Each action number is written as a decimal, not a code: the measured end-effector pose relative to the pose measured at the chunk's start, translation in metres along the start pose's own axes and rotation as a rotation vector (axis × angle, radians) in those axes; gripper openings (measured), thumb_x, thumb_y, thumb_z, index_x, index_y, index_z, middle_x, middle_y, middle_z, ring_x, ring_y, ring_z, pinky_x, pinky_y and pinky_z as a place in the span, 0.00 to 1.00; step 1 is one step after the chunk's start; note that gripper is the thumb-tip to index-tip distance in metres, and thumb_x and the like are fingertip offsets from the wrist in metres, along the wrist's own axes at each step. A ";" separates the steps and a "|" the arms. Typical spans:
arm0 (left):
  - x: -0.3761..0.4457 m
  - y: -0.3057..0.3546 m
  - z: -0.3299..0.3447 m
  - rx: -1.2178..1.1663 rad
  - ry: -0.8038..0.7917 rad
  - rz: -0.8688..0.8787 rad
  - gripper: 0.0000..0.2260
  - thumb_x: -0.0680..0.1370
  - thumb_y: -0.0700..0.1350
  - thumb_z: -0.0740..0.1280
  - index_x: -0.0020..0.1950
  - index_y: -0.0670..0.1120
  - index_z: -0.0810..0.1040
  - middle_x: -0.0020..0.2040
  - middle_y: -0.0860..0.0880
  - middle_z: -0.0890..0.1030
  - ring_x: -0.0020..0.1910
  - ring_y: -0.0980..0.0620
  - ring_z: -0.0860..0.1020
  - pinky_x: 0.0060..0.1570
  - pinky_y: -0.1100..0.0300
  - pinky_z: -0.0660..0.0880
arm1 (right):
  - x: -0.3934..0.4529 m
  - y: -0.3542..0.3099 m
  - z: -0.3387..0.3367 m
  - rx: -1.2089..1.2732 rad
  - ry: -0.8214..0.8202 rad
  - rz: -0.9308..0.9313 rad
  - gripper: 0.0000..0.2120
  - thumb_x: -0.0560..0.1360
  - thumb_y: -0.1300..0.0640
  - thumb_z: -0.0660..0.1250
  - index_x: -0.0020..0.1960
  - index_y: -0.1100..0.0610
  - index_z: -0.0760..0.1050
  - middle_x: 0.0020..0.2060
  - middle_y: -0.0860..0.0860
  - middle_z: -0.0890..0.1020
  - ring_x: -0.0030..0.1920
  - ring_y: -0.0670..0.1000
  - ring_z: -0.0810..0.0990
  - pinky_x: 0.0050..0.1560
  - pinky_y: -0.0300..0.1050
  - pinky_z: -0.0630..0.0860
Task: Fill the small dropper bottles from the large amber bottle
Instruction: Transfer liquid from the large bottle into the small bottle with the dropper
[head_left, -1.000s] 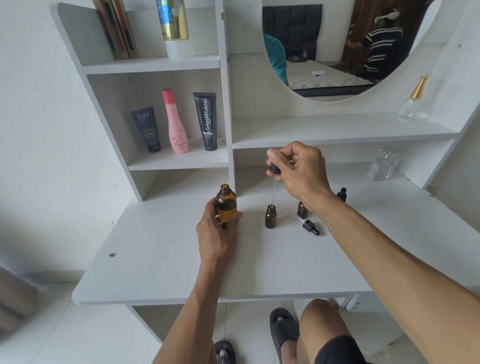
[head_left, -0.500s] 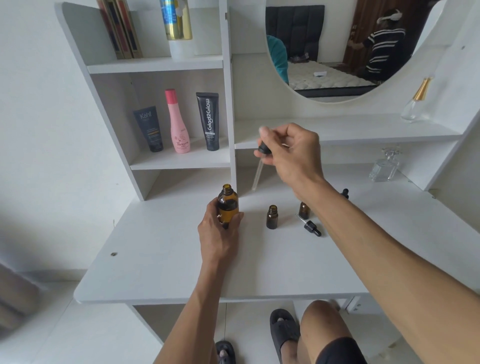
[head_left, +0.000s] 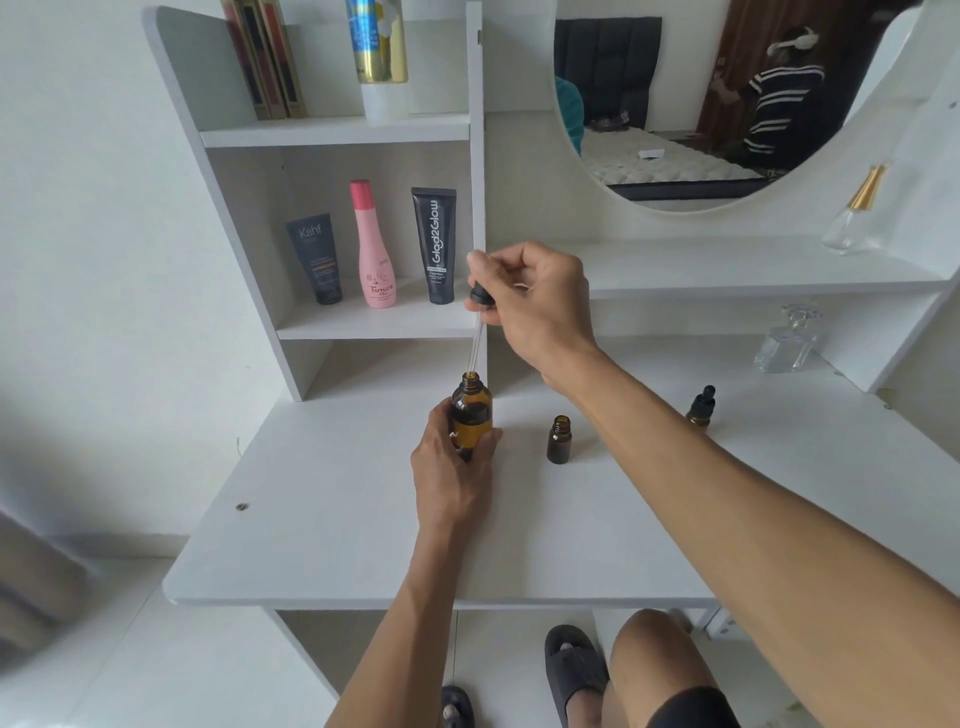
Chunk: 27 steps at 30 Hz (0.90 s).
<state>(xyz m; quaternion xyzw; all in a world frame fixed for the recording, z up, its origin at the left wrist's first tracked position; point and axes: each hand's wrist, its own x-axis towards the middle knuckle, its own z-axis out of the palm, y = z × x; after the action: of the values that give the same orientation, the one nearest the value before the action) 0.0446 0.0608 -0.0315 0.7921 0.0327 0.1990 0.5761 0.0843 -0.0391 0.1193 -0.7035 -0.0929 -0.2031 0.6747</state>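
While spread across mid-frame, white desk (head_left: 337, 519) bearing everything. Left hand (head_left: 449, 467) wrapped around large amber bottle (head_left: 470, 415), upright at centre. Right hand (head_left: 535, 306) above it, pinching dropper (head_left: 478, 322) by its black bulb, glass tip at the bottle's mouth. Right of centre, open small bottle (head_left: 559, 439); farther right, capped small bottle (head_left: 701, 408).

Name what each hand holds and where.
Left hand grips the large amber bottle around its lower body. Right hand pinches the dropper by its black cap.
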 end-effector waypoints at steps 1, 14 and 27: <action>0.000 0.000 0.000 -0.001 0.001 0.004 0.17 0.74 0.44 0.74 0.61 0.52 0.75 0.47 0.58 0.80 0.42 0.65 0.79 0.41 0.74 0.74 | 0.000 0.003 0.001 -0.025 -0.006 -0.003 0.11 0.76 0.54 0.73 0.44 0.63 0.80 0.40 0.58 0.86 0.37 0.53 0.87 0.37 0.44 0.83; -0.001 0.002 -0.001 -0.007 -0.004 0.057 0.15 0.74 0.43 0.73 0.58 0.52 0.74 0.45 0.61 0.79 0.44 0.69 0.77 0.41 0.72 0.75 | -0.024 0.047 0.006 -0.219 -0.156 0.062 0.11 0.75 0.55 0.74 0.45 0.63 0.81 0.37 0.54 0.86 0.33 0.41 0.82 0.42 0.40 0.80; -0.001 0.002 -0.002 -0.008 -0.009 0.068 0.15 0.75 0.42 0.73 0.58 0.53 0.73 0.45 0.63 0.78 0.43 0.71 0.76 0.40 0.72 0.75 | -0.034 0.056 0.003 -0.277 -0.149 0.069 0.11 0.74 0.51 0.75 0.47 0.59 0.82 0.40 0.50 0.86 0.41 0.48 0.84 0.48 0.43 0.81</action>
<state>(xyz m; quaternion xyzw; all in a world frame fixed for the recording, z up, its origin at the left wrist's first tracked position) 0.0425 0.0615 -0.0294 0.7913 0.0026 0.2151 0.5723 0.0770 -0.0352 0.0548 -0.8057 -0.0896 -0.1379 0.5690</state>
